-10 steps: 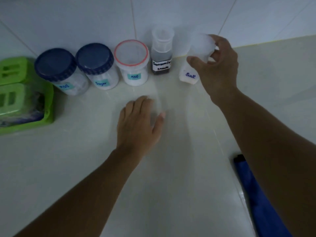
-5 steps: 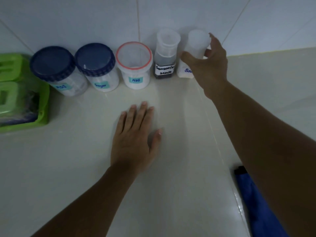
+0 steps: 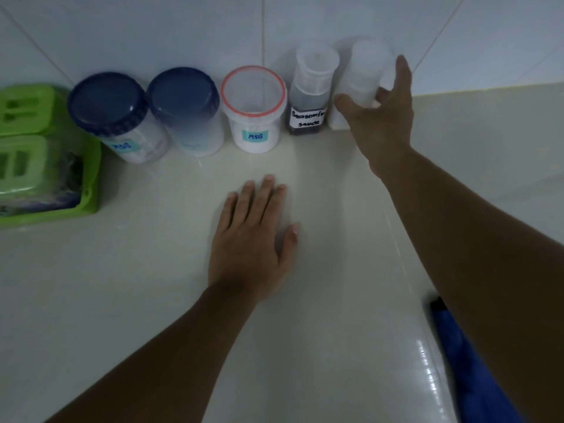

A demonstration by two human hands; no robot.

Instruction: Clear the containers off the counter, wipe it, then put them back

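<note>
Five containers stand in a row against the tiled wall: two blue-lidded jars [image 3: 114, 111] [image 3: 187, 108], a red-rimmed jar labelled MSG [image 3: 254, 117], a bottle labelled seasoning sauce [image 3: 309, 96] and a white salt container [image 3: 366, 68] at the right end. My right hand [image 3: 381, 123] is at the salt container, thumb in front of it and fingers spread along its right side. The grip looks loosened, and the container's lower part is hidden. My left hand [image 3: 250, 236] lies flat and empty on the pale counter [image 3: 152, 270].
A green plastic basket [image 3: 91, 166] with things inside sits at the left against the wall. A blue cloth [image 3: 470, 367] lies at the counter's lower right, under my right forearm.
My right hand carried the salt container back to the wall beside the sauce bottle, set it upright and spread its fingers. My left hand stayed flat on the counter.
</note>
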